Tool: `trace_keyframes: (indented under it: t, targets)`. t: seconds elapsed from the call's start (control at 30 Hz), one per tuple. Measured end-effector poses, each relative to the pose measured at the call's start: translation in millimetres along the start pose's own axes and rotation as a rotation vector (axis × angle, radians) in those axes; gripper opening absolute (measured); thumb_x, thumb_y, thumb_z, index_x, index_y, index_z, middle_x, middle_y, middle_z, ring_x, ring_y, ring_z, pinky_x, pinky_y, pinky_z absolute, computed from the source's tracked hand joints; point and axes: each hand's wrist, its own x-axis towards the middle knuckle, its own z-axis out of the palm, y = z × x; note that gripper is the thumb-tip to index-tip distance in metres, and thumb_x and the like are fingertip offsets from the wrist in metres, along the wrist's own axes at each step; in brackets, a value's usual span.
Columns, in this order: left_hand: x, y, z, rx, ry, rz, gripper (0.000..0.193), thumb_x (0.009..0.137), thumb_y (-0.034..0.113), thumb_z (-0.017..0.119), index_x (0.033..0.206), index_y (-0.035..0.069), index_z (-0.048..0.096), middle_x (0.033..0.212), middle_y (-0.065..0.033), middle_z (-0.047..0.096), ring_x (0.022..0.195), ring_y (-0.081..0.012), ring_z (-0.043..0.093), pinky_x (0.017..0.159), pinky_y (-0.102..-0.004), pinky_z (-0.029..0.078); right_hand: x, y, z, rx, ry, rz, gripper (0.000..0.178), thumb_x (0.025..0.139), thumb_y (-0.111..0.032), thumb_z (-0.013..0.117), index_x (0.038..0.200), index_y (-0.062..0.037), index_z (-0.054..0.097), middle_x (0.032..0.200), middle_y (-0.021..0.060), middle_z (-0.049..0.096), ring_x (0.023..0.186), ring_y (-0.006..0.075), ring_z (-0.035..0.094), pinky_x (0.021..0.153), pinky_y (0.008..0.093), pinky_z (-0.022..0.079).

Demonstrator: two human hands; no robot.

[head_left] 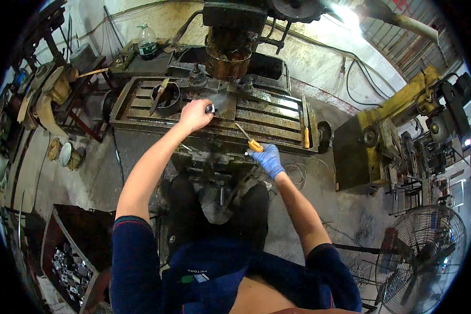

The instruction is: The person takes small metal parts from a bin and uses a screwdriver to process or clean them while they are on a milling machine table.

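Observation:
My left hand is bare and closed round a small black cylindrical thing whose kind I cannot make out. A pale haze hangs just beyond it, over the slotted machine table. In a blue glove, my right hand grips a yellow-handled tool. Its thin metal shaft points up and left toward the table's front edge; whether it is a file or a screwdriver I cannot tell. Left of my left hand, a round black pan sits on the table with a brush in it.
The machine's greasy spindle head hangs above the table. A long yellow-handled tool lies along its right end. A metal bin of small metal parts stands lower left, a caged fan lower right. A plastic bottle stands behind.

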Motion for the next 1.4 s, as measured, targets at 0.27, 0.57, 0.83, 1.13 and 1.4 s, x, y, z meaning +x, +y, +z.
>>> trace_keyframes:
  t: [0.27, 0.57, 0.83, 1.13, 1.4]
  targets:
    - [50, -9, 22, 0.163, -0.022, 0.047, 0.037, 0.071, 0.021, 0.064, 0.106, 0.012, 0.06, 0.092, -0.016, 0.063, 0.088, -0.0332, 0.06, 0.076, -0.0426, 0.048, -50, -4, -22, 0.082, 0.17, 0.108, 0.034, 0.073, -0.025, 0.07, 0.094, 0.0017, 0.065, 0.079, 0.0087, 0.066, 0.07, 0.0128, 0.06, 0.064, 0.0253, 0.047]
    - [57, -12, 47, 0.133, 0.165, 0.204, 0.018, 0.075, 0.015, 0.057, 0.092, 0.011, 0.058, 0.084, -0.0124, 0.063, 0.075, -0.0325, 0.061, 0.064, -0.0443, 0.048, -125, 49, -75, 0.254, 0.298, 0.164, 0.023, 0.08, -0.016, 0.063, 0.09, 0.0044, 0.065, 0.08, 0.0047, 0.065, 0.071, 0.0112, 0.058, 0.065, 0.0244, 0.046]
    - [76, -17, 57, 0.134, 0.249, 0.171, 0.017, 0.075, 0.017, 0.057, 0.09, 0.008, 0.058, 0.082, -0.0136, 0.063, 0.074, -0.0322, 0.061, 0.062, -0.0443, 0.048, -132, 6, -119, 0.143, 0.328, 0.064, 0.021, 0.08, -0.014, 0.061, 0.088, 0.0049, 0.065, 0.077, 0.0046, 0.065, 0.071, 0.0102, 0.058, 0.065, 0.0243, 0.045]
    - [85, 3, 48, 0.139, 0.123, -0.176, 0.029, 0.072, 0.025, 0.065, 0.091, 0.004, 0.06, 0.081, -0.0163, 0.064, 0.078, -0.0325, 0.062, 0.068, -0.0425, 0.05, -81, -153, -216, -0.221, 0.594, -0.5, 0.026, 0.077, -0.017, 0.065, 0.095, 0.0006, 0.065, 0.08, 0.0015, 0.061, 0.072, 0.0103, 0.052, 0.066, 0.027, 0.044]
    - [96, -17, 56, -0.06, 0.153, -0.177, 0.034, 0.067, 0.027, 0.068, 0.095, 0.008, 0.063, 0.085, -0.0171, 0.064, 0.082, -0.0342, 0.061, 0.073, -0.0425, 0.049, -28, -379, -324, 0.298, 0.152, -1.224, 0.04, 0.088, -0.028, 0.045, 0.116, 0.0012, 0.051, 0.121, 0.0163, 0.051, 0.113, 0.0298, 0.047, 0.102, 0.0428, 0.032]
